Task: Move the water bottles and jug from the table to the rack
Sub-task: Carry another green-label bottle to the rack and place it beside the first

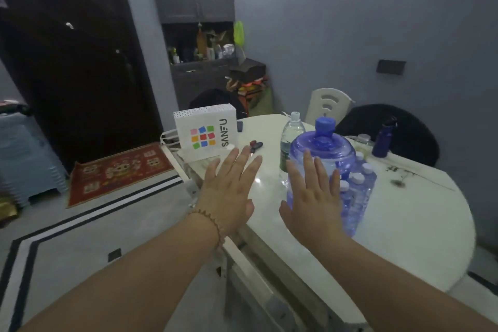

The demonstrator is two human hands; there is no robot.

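The jug [323,155] is stood upright on the white marble-look table [404,213], near its front edge. The right hand [312,202] is held flat in front of the jug's lower body, back to the camera, with the fingers straight and slightly apart and the thumb stretched out to the left. Whether the palm is pressed to the plastic or only held just before it cannot be told. The left hand [229,191] is held out beside it, over the table's left edge, palm down with the fingers likewise straight and fanned; nothing is gripped. A bead bracelet [207,221] is worn on that wrist.

The jug is seen as a translucent blue barrel with a ribbed, domed shoulder and a solid blue cap [325,124]. A wrapped pack of small bottles [358,191] with white caps is set against its right side. A tall clear bottle [292,137] with a green label is stood just behind it on the left. A dark blue flask [384,140] is placed further back on the right. A white paper bag [206,132] printed with coloured squares is stood at the table's far left corner.
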